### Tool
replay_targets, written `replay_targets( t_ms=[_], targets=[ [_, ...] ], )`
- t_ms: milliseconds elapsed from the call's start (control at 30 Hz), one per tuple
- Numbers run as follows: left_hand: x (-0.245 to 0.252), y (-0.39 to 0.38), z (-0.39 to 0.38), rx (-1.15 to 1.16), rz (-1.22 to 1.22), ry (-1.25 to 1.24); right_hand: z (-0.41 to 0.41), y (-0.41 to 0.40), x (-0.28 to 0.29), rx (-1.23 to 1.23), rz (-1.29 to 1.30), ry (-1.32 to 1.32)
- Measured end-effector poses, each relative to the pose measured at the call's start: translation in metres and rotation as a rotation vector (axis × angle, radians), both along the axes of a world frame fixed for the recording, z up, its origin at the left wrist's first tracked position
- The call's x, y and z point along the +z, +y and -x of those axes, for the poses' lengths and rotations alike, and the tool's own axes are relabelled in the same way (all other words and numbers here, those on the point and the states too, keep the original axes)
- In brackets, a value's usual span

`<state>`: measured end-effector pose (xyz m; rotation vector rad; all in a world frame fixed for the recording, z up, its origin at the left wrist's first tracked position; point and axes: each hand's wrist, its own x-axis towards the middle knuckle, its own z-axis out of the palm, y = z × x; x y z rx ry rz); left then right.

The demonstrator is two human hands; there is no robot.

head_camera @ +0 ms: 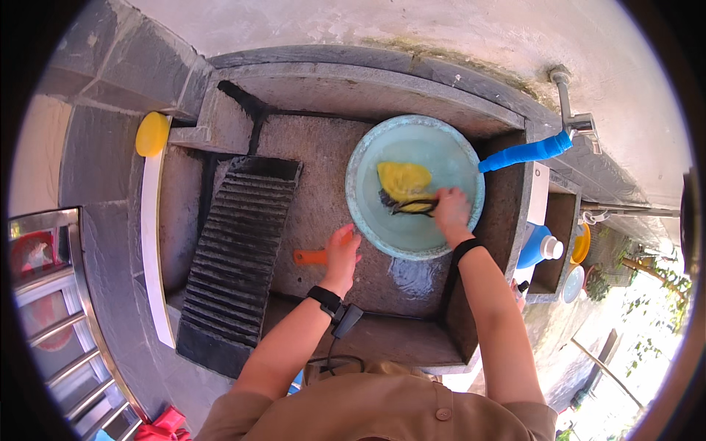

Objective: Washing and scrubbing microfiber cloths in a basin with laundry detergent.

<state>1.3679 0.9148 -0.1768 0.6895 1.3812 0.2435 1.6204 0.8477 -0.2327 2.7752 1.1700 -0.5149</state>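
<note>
A round light-blue basin of water stands in a stone sink. My right hand is in the basin, its fingers at the dark strap-like edge of a yellow item with dark parts, in the water. Whether the fingers grip it is hard to tell. My left hand is just outside the basin's lower left rim, over an orange brush or scraper handle. The thumb and fingers are spread around the orange tool, and its other end is partly hidden by the hand.
A black ribbed washboard leans across the sink's left part. A blue hose runs from the wall tap to the basin's right rim. A yellow sponge sits at the left ledge; a blue bottle stands beyond the right wall.
</note>
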Motion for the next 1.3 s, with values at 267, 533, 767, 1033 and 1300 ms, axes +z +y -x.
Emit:
replay_targets(
  t_ms=[267,533,767,1033,1300],
  targets=[
    [0.003,-0.012,-0.021,-0.025,-0.015,-0.179,0.005,0.009,-0.011,0.091,-0.226,0.146],
    [0.002,-0.005,-0.042,-0.141,0.047,-0.312,0.020,0.000,0.048,-0.657,-0.440,1.705],
    [-0.021,0.006,-0.061,-0.096,0.252,-0.642,0.030,-0.014,0.103,-0.576,-0.546,1.841],
    [0.042,0.002,-0.082,-0.269,0.224,-0.646,0.042,-0.018,0.112,-0.405,-0.499,1.565],
    [0.016,0.040,-0.061,-0.075,0.221,-0.571,0.002,0.002,0.156,-0.827,-0.875,1.744]
  ],
)
